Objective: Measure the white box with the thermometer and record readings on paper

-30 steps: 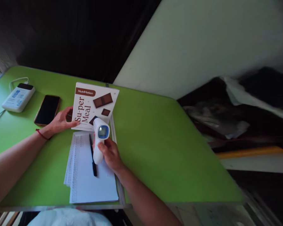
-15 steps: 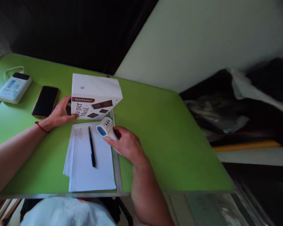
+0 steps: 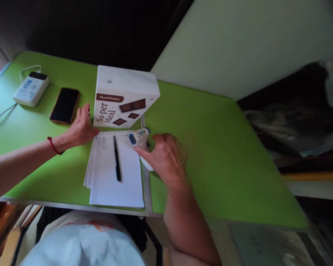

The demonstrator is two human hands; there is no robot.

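Left fingers [image 3: 84,112] have eased off the box [image 3: 127,83] and spread empty; right fingers [image 3: 165,140] have loosened around the thermometer [image 3: 139,137], lying between the bench's [image 3: 224,159] near and far edges. If these snag it while lifting clear, it could roll against the box.

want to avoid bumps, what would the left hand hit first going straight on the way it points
Probably the box, just right of the left hand; depth is unclear, so it might slip past along the box's left side.
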